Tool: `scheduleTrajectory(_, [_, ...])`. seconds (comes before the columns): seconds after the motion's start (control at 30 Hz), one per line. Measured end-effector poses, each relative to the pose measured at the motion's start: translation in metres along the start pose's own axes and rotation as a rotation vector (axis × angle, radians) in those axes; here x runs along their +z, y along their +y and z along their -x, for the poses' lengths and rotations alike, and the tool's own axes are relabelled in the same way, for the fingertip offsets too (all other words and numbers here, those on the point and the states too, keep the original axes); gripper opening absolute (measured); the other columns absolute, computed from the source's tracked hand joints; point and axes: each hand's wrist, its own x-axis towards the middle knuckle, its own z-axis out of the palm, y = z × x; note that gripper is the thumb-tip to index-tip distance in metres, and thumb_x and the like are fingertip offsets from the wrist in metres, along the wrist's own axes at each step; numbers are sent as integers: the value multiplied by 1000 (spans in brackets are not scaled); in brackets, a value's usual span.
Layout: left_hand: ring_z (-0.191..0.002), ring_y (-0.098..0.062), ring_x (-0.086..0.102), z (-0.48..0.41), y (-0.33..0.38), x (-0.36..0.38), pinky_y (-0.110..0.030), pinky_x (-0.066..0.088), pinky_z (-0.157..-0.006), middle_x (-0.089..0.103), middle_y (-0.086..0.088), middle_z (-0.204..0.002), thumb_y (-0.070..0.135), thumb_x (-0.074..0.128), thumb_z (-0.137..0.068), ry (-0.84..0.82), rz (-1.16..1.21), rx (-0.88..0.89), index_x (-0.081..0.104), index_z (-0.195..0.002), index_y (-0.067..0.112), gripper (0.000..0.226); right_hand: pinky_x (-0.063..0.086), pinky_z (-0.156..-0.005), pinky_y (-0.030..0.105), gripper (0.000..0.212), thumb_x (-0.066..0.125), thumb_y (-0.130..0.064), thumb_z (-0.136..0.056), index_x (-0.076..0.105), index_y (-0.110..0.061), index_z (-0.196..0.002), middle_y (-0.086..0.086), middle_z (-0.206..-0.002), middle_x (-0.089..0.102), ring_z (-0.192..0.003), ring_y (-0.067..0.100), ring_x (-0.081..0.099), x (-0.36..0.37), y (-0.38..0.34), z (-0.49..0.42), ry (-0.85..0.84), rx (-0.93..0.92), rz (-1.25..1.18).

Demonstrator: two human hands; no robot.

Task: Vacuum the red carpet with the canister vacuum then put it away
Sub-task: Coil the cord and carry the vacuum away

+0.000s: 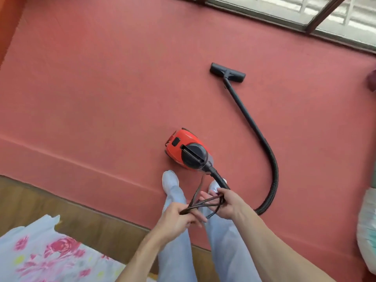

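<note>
A red and black canister vacuum point(188, 152) stands on the red carpet point(101, 78) just ahead of my feet. Its black ribbed hose point(271, 180) curves right, then runs up along a straight wand to the flat floor nozzle point(227, 71), which lies on the carpet. I hold loops of the dark power cord point(205, 202) between both hands. My left hand point(180, 219) grips one end of the loops. My right hand point(223, 203) grips the other end. One strand of cord rises from the loops to the canister.
A window with a dark frame point(305, 21) runs along the carpet's far edge. A strip of wooden floor point(61, 210) borders the carpet near me. A flowered cloth point(50, 251) lies at the bottom left. A white bag point(367, 231) sits at the right edge.
</note>
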Motion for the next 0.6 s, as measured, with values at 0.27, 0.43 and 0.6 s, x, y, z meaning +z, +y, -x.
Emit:
scheduleTrajectory(0.27, [-62, -6, 55, -49, -38, -44, -11, 42, -78, 61, -32, -76, -9, 51, -89, -54, -141, 152, 79, -74, 35, 55, 59, -49, 46, 29, 42, -17, -103, 61, 4, -100, 17, -73, 73, -56, 28, 72, 52, -25, -63, -107, -41, -249])
scheduleTrajectory(0.43, [-75, -17, 67, -78, -43, -60, -20, 46, -84, 55, -17, -60, -3, 55, -95, 154, 97, 51, 81, -76, 19, 39, 58, -55, 31, 30, 39, -17, -104, 57, -1, -85, 5, -56, 58, -52, 17, 59, 50, -29, -77, -79, -97, -496])
scheduleTrajectory(0.6, [-82, -31, 71, -126, -60, -60, -44, 60, -86, 72, -22, -82, -12, 57, -90, 459, 731, -143, 71, -91, 0, 18, 48, -70, 31, 21, 38, -14, -100, 54, -3, -91, 2, -63, 48, -56, 14, 46, 47, -15, -70, -138, -170, -544])
